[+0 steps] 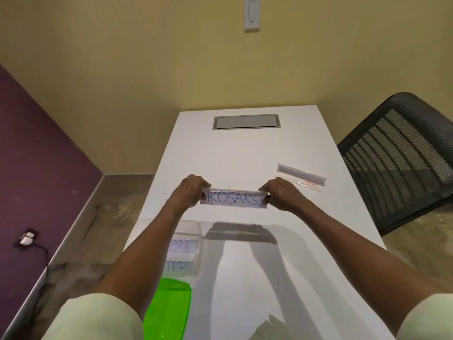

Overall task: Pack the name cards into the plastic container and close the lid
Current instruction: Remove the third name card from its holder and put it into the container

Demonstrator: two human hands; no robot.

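Name card (234,198) (glossy, rectangular) pinched endwise: left hand (190,190), right hand (278,193).

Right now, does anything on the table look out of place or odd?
One clear plastic name card holder lies askew near the table's right edge, apart from the clear plastic container. Nothing looks spilled or damaged.

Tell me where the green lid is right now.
In the head view the green lid lies at the table's near left edge, just nearer than the clear container, under the left forearm.
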